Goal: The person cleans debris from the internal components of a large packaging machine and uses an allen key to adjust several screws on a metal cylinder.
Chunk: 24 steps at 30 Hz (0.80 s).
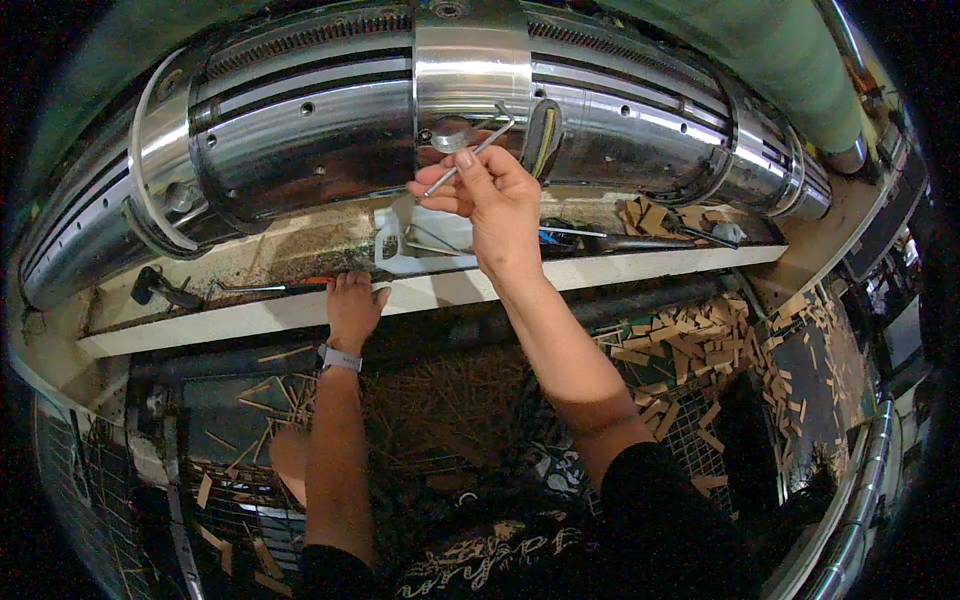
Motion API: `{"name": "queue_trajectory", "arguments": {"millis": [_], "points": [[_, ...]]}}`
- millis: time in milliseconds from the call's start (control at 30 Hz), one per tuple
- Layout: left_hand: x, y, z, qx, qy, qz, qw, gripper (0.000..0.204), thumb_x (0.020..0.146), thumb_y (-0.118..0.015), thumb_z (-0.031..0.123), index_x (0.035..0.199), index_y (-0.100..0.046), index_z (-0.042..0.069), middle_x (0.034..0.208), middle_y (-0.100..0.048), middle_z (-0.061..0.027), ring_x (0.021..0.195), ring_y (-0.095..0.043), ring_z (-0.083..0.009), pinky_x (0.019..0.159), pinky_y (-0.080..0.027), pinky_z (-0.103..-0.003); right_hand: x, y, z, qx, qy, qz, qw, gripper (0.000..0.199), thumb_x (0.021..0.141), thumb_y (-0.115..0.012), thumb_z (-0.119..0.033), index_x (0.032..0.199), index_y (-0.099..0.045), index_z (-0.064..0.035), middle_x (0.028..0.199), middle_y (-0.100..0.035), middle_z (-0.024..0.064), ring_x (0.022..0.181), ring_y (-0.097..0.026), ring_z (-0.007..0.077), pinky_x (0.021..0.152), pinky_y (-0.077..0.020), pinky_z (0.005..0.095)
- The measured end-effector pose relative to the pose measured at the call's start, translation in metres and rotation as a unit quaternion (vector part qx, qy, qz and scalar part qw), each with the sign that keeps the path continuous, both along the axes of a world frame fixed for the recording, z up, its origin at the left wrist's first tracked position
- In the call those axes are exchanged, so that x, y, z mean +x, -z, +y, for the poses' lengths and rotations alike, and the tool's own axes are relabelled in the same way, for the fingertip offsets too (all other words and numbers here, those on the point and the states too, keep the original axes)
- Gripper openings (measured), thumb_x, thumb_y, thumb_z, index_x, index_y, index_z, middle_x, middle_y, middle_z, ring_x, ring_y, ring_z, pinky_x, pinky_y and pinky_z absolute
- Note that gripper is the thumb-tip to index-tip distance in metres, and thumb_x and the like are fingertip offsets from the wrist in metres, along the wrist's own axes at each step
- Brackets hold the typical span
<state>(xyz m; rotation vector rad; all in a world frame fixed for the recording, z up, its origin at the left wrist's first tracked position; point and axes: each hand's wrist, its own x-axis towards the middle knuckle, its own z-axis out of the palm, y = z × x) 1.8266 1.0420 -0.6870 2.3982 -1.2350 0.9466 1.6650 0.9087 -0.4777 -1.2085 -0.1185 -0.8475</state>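
Observation:
Raised before the shiny metal cylinder [350,125], my right hand [503,205] pinches an L-shaped hex key [491,140] between thumb and fingers. The key slants up to the right, its bent end close to the cylinder's central band [472,65]. Low on the left, my left hand [352,303] rests on the cream ledge [440,292], its fingers laid over the front edge. Next to those fingers lies a tool with an orange handle and metal shaft [252,289]; whether they touch it I cannot tell.
On the ledge are a cut white plastic container [388,250] with a metal tool in it, a black clamp-like tool [163,290] and cardboard bits [652,218]. Many cardboard scraps [690,340] litter the grating below right. A green roller [770,70] overhangs at upper right.

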Motion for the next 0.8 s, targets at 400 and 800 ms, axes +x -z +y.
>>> {"name": "queue_trajectory", "arguments": {"millis": [400, 800], "points": [[0.0, -0.004, 0.0, 0.02, -0.022, 0.051, 0.998, 0.042, 0.075, -0.063, 0.039, 0.094, -0.059, 0.002, 0.097, -0.059, -0.0139, 0.098, -0.053, -0.0327, 0.086, -0.041, -0.047, 0.002, -0.002, -0.006, -0.031, -0.002, -0.002, 1.0, 0.019, 0.093, -0.047, -0.016, 0.085, -0.051, 0.0011, 0.077, -0.063, 0.0138, 0.068, -0.065, 0.0189, 0.058, -0.0534, 0.0259], [-0.002, 0.004, -0.003, 0.021, -0.022, 0.04, 0.999, 0.039, 0.072, -0.067, 0.036, 0.093, -0.059, 0.004, 0.094, -0.059, -0.0126, 0.098, -0.052, -0.0304, 0.087, -0.039, -0.046, 0.003, 0.004, -0.005, 0.035, -0.053, -0.04, 0.997, 0.023, 0.094, -0.046, -0.02, 0.088, -0.053, 0.0006, 0.079, -0.063, 0.0152, 0.067, -0.065, 0.0214, 0.058, -0.0537, 0.0282]]}}
